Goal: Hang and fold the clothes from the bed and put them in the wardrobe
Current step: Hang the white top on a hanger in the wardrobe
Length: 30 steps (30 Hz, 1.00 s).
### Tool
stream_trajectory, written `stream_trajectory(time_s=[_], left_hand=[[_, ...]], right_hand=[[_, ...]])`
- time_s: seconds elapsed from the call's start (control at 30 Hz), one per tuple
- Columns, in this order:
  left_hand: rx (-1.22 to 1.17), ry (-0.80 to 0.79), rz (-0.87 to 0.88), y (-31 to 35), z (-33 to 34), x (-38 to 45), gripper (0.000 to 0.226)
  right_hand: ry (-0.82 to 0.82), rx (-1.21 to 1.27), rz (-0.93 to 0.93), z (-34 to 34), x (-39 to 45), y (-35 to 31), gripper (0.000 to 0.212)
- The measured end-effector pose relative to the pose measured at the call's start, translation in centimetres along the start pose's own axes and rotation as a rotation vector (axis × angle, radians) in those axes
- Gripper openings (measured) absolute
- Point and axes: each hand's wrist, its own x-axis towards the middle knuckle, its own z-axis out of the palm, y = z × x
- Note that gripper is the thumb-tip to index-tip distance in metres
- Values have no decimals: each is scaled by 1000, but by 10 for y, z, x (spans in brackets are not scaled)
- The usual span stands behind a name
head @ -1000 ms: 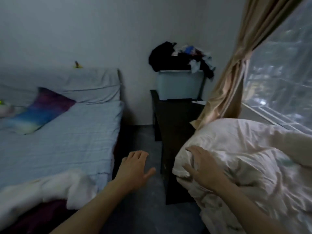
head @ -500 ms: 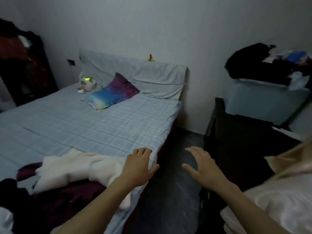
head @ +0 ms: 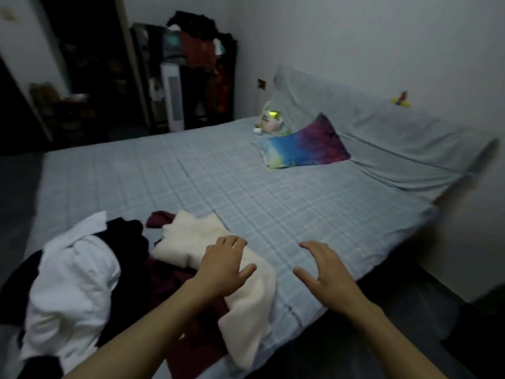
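At nine o'clock, a dark open wardrobe (head: 188, 72). At seven, rumpled white, black and maroon clothes (head: 73, 277) heap on the checked bed (head: 246, 187). The left hand (head: 221, 266) spreads flat over a fluffy cream garment (head: 246, 305); the right hand (head: 328, 272) hovers, fingers loose. A tie-dye pillow (head: 306, 144) lies at one.

Home bedroom: bed (head: 246, 187), pillow (head: 303, 144)

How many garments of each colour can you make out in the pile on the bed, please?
White garment: 1
Cream garment: 1
Maroon garment: 1
Black clothing: at least 1; folds hide any more
Total: at least 4
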Motion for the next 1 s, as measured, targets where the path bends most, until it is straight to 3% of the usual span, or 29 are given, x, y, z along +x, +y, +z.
stream_trajectory(time_s=[0.2,0.37,0.57,0.83,1.0], left_hand=[[87,-26,-232,8,13,15,62],[108,-4,-397,21,5,14,61],[129,40,-597,-9,-14,-9,55],[40,92,-677,-59,0,11,59],[-69,90,-711,-102,5,36,82]], right_hand=[[-105,94,-191,2,66,40,62],[-153,131,-293,-9,117,63,60],[-223,213,-407,4,158,37,58],[-325,125,-493,43,210,11,57],[-342,53,-455,54,259,-9,57]])
